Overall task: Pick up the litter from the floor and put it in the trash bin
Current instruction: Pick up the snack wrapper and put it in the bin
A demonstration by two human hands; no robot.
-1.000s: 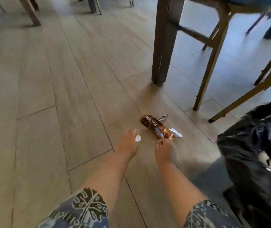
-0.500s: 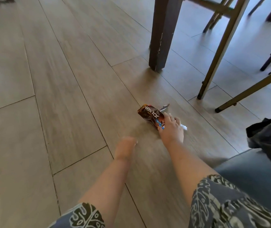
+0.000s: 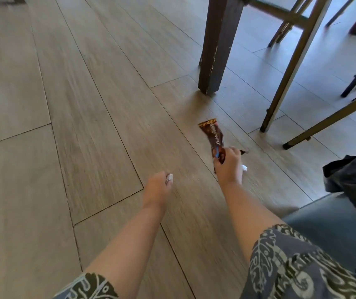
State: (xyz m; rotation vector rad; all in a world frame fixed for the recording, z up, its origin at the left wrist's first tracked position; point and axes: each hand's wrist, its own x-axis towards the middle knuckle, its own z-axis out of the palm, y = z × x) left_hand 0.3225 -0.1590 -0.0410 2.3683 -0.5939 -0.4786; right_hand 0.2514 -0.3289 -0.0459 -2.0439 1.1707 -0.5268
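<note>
My right hand [image 3: 228, 167] grips the lower end of a brown snack wrapper [image 3: 213, 134], which sticks up and away from the fingers above the wooden floor. A scrap of white paper [image 3: 244, 167] shows at the right edge of that hand. My left hand [image 3: 157, 188] hovers over the floor to the left, fingers curled around a small white scrap [image 3: 169, 177]. The black trash bag [image 3: 354, 175] lining the bin sits at the right edge, partly cut off by the frame.
A dark wooden table leg [image 3: 218, 46] stands just beyond the wrapper. Thin brass-coloured chair legs [image 3: 289, 67] slant down to the right of it. The dark bin body [image 3: 328, 225] is close to my right forearm. Wood-plank floor [image 3: 64, 104] stretches to the left.
My right hand closed on the brown wrapper and lifted it off the floor, so it now stands upward. The view shifted slightly; my left hand stayed low on the left.
</note>
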